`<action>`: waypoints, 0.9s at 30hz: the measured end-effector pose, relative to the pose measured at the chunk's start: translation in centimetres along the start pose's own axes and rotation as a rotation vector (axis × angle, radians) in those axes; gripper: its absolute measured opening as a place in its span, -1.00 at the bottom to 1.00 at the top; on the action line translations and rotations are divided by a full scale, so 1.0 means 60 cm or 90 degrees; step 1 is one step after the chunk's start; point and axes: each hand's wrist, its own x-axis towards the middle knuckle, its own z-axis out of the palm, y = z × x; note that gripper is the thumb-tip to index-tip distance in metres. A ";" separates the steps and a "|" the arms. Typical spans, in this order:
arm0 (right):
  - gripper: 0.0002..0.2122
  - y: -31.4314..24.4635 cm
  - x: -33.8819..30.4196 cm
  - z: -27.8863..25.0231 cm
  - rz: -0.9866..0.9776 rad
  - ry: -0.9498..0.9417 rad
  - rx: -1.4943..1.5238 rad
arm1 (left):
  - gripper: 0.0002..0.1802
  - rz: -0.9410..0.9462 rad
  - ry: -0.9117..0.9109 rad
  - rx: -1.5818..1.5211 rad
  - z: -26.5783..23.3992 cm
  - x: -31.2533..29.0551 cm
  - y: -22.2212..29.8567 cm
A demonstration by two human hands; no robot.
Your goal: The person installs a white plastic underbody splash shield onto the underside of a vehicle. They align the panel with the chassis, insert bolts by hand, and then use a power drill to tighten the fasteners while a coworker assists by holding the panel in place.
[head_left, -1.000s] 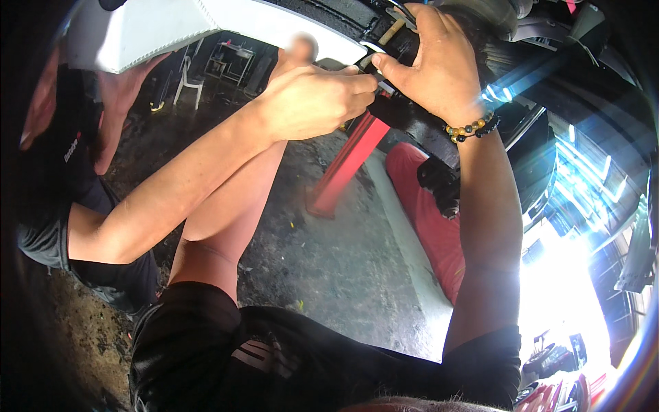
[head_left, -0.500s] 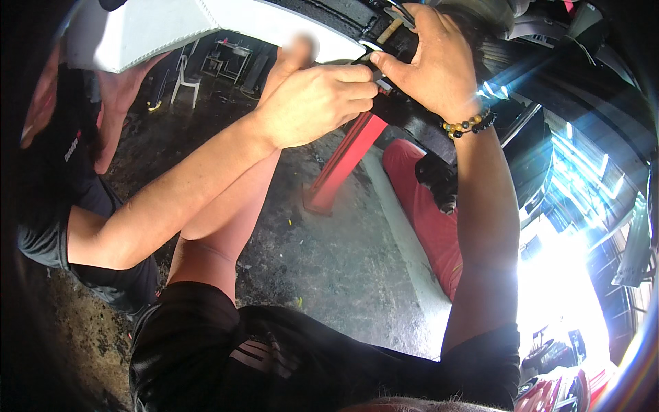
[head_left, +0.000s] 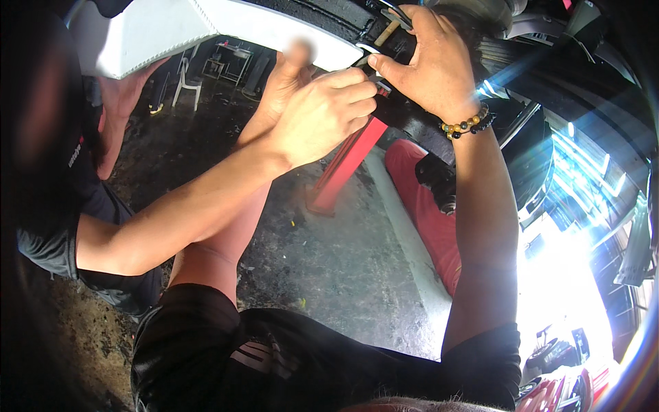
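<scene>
My left hand [head_left: 283,81] is at the lower edge of a white metal panel [head_left: 274,26]. Its thumb lies over the panel's face, and its fingers are hidden behind a co-worker's arm. The co-worker's hand [head_left: 336,101], crossing in front of my left forearm, is closed by the panel's end on something I cannot make out. My right hand [head_left: 439,65], with beaded bracelets at the wrist, is curled round a black part [head_left: 403,47] beside the panel. Its thumb points left, close to the co-worker's fingers, and its fingertips reach a black curved piece above.
Below the hands stands a red post [head_left: 347,165] on the stained floor. A person's red-clothed leg [head_left: 429,220] is to its right, near a dark cylindrical part [head_left: 437,182]. Further back are a white chair [head_left: 185,86] and a metal stand [head_left: 230,62]. Bright light glares at right.
The co-worker's forearm and wrist have dropped slightly, uncovering more of my left hand. The co-worker leans further in at the left. My right hand has hardly moved.
</scene>
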 end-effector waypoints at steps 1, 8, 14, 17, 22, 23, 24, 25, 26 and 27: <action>-0.40 0.000 0.000 -0.001 0.000 0.002 -0.001 | -0.40 -0.063 -0.014 -0.340 0.000 0.003 0.004; -0.41 -0.005 -0.001 -0.004 0.004 0.007 0.005 | -0.70 -0.132 -0.020 -0.814 0.000 0.020 -0.039; -0.41 -0.004 -0.002 -0.003 0.000 0.005 0.009 | -0.75 -0.060 -0.080 -0.925 0.023 0.030 0.004; -0.41 -0.005 -0.004 -0.007 0.015 -0.002 0.002 | -0.74 -0.125 0.009 -0.879 0.024 0.021 0.061; -0.42 -0.011 -0.003 -0.011 0.008 0.012 0.013 | -0.73 -0.129 0.006 -0.872 0.022 0.024 0.056; -0.43 -0.012 -0.004 -0.011 0.004 0.015 0.016 | -0.73 -0.129 0.011 -0.883 0.023 0.024 0.055; -0.43 -0.011 -0.004 -0.010 -0.001 0.020 0.016 | -0.73 -0.130 0.025 -0.900 0.024 0.024 0.056; -0.44 -0.009 -0.007 -0.009 -0.003 0.023 0.015 | -0.66 -0.106 -0.004 -0.932 0.026 0.026 0.045; -0.44 -0.008 -0.007 -0.008 -0.010 0.029 0.016 | -0.58 -0.079 -0.032 -0.960 0.025 0.026 0.039; -0.44 -0.008 -0.006 -0.008 -0.010 0.029 0.017 | -0.40 -0.024 -0.101 -0.999 0.021 0.028 0.008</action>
